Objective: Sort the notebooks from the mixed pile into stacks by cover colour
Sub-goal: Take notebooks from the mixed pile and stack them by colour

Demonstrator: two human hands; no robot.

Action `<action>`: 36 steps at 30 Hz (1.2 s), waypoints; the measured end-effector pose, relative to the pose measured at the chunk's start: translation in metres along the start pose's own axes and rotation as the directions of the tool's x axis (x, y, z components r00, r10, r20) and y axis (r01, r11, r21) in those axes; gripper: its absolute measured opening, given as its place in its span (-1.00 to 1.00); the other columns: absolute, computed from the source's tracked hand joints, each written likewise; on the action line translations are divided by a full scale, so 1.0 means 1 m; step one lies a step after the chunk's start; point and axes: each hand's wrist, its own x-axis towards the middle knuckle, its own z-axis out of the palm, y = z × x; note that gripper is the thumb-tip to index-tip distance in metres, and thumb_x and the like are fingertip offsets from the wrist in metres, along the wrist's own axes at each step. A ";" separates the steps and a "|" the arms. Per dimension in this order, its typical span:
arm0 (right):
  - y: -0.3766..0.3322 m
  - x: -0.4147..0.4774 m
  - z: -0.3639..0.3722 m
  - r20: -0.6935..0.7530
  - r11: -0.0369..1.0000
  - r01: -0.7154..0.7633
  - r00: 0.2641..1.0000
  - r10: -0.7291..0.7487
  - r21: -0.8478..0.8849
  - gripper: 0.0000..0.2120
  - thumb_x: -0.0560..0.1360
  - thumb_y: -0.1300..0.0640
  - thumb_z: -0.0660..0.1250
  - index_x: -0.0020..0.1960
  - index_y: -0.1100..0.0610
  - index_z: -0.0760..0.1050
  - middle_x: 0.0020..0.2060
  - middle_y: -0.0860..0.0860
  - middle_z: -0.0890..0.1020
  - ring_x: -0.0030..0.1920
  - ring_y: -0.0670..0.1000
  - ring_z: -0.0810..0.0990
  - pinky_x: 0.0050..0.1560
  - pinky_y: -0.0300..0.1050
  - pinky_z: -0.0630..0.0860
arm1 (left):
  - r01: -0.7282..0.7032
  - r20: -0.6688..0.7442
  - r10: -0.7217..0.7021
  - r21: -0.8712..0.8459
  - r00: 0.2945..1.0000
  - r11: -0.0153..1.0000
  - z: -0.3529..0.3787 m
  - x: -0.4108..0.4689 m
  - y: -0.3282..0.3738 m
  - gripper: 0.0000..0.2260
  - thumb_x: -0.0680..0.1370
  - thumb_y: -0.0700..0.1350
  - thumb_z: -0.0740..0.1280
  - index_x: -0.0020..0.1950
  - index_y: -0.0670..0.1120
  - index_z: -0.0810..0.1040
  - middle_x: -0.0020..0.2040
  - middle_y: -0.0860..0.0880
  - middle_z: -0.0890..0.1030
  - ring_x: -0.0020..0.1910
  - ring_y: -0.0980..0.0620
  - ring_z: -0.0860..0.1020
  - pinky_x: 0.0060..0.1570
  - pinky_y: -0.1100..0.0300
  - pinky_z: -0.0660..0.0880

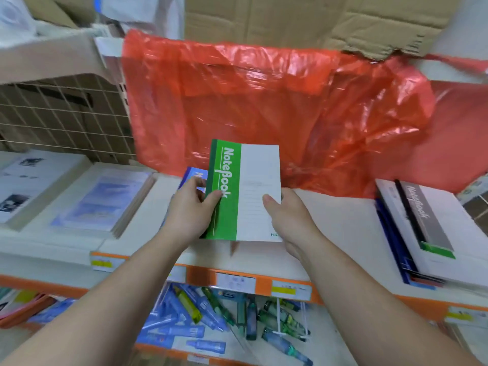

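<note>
A green-and-white notebook point(244, 191) is held above the white shelf point(330, 220) in the middle of the view. My left hand point(188, 210) grips its green spine side, thumb on the cover. My right hand point(287, 215) holds its right edge, thumb on the white part. Behind the green one, a blue notebook point(192, 175) peeks out on the left, partly hidden. At the right lies a mixed pile of notebooks point(422, 225) with a grey-and-white one on top and blue and green covers showing beneath.
A red plastic bag point(264, 101) hangs over the back of the shelf. Pale blue booklets point(105, 202) and white printed booklets point(23, 180) sit at the left. A wire basket point(63, 112) stands back left. Packaged pens point(211, 320) fill the lower shelf.
</note>
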 end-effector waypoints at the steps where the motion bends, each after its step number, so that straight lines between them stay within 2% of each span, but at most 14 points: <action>1: -0.002 0.003 0.011 0.008 0.999 -0.012 1.000 0.013 -0.034 -0.81 0.62 0.09 0.21 0.19 0.10 0.46 0.06 -0.03 0.65 0.00 0.02 0.65 -0.20 -0.13 0.54 | 0.000 -0.009 0.000 0.043 1.000 0.999 -0.008 0.005 -0.007 -0.82 0.56 0.02 0.38 0.06 -0.02 0.50 -0.19 -0.03 0.61 -0.12 -0.09 0.61 -0.12 0.03 0.51; 3: -0.007 0.009 0.030 0.025 0.994 -0.009 1.000 0.012 -0.113 -0.79 0.61 0.06 0.21 0.21 0.10 0.42 0.08 -0.04 0.63 0.02 0.01 0.62 -0.24 -0.17 0.48 | 0.017 -0.006 -0.016 0.106 1.000 0.994 -0.021 0.016 -0.020 -0.84 0.57 0.01 0.37 0.05 -0.04 0.51 -0.21 0.03 0.57 -0.10 -0.09 0.59 -0.17 0.09 0.42; 5: -0.012 0.015 0.045 0.028 0.977 -0.003 1.000 0.009 -0.212 -0.78 0.61 0.04 0.20 0.21 0.10 0.40 0.09 -0.04 0.60 0.05 0.01 0.59 -0.21 -0.17 0.48 | 0.032 -0.002 -0.032 0.143 0.999 0.989 -0.030 0.028 -0.032 -0.83 0.57 0.02 0.36 0.03 -0.06 0.51 -0.20 0.03 0.57 -0.08 -0.09 0.58 -0.14 0.09 0.44; 9: -0.016 0.029 0.062 0.007 0.907 -0.019 1.000 0.025 -0.420 -0.66 0.48 -0.12 0.21 0.13 0.08 0.46 0.04 0.00 0.63 0.03 0.07 0.60 0.05 0.05 0.57 | 0.024 0.018 -0.028 0.170 0.999 0.985 -0.041 0.046 -0.046 -0.82 0.56 0.03 0.37 0.03 -0.06 0.53 -0.22 0.05 0.55 -0.06 -0.12 0.60 -0.03 0.00 0.54; 11: -0.015 0.036 0.067 0.001 0.869 -0.023 1.000 0.027 -0.495 -0.59 0.40 -0.17 0.18 0.08 0.07 0.51 0.01 0.00 0.65 0.01 0.10 0.62 0.04 0.08 0.58 | -0.006 0.026 0.000 0.218 1.000 0.976 -0.044 0.053 -0.048 -0.80 0.57 0.02 0.37 0.09 -0.07 0.55 -0.24 0.11 0.51 -0.04 -0.11 0.59 0.00 0.02 0.53; 14: -0.014 0.037 0.072 0.003 0.837 -0.029 0.999 0.036 -0.547 -0.71 0.48 -0.08 0.22 0.04 0.06 0.56 -0.04 0.00 0.66 -0.01 0.14 0.62 -0.01 0.07 0.60 | -0.023 0.030 0.016 0.261 0.999 0.965 -0.044 0.062 -0.053 -0.76 0.57 0.02 0.36 0.15 -0.08 0.56 -0.15 0.03 0.58 0.01 -0.13 0.58 0.04 0.01 0.53; 17: -0.010 0.038 0.077 0.008 0.799 -0.023 0.999 0.034 -0.600 -0.71 0.51 -0.06 0.21 0.11 0.04 0.56 0.01 0.01 0.66 0.01 0.12 0.62 0.01 0.05 0.59 | -0.019 0.050 0.005 0.297 0.999 0.955 -0.041 0.068 -0.062 -0.77 0.57 0.03 0.34 0.15 -0.07 0.55 -0.03 -0.09 0.64 -0.01 -0.16 0.59 0.02 -0.02 0.54; 21: -0.003 0.039 0.078 -0.011 0.755 -0.028 1.000 0.027 -0.656 -0.71 0.55 -0.05 0.21 0.16 0.07 0.55 0.06 0.00 0.64 0.05 0.08 0.58 0.00 -0.09 0.50 | -0.033 0.067 0.012 0.319 0.998 0.947 -0.039 0.070 -0.071 -0.77 0.55 0.06 0.31 0.11 -0.04 0.54 -0.06 -0.08 0.63 -0.05 -0.15 0.59 -0.02 -0.03 0.56; 28: -0.001 0.040 0.079 -0.015 0.693 -0.012 1.000 0.001 -0.721 -0.71 0.58 -0.07 0.19 0.12 0.10 0.53 0.03 0.03 0.63 0.01 0.09 0.56 -0.13 -0.13 0.37 | -0.059 0.070 0.036 0.357 0.997 0.932 -0.038 0.069 -0.077 -0.74 0.56 0.07 0.30 0.13 -0.07 0.55 -0.03 -0.12 0.59 -0.03 -0.18 0.57 -0.04 -0.01 0.54; 36: 0.004 0.040 0.078 -0.013 0.671 -0.014 1.000 0.006 -0.741 -0.69 0.58 -0.10 0.17 0.14 0.08 0.52 0.03 0.07 0.60 0.01 0.10 0.55 -0.10 -0.10 0.42 | -0.095 0.059 0.077 0.398 0.995 0.912 -0.037 0.066 -0.078 -0.74 0.57 0.06 0.28 0.09 -0.10 0.57 -0.03 -0.12 0.57 -0.07 -0.19 0.56 -0.09 -0.01 0.53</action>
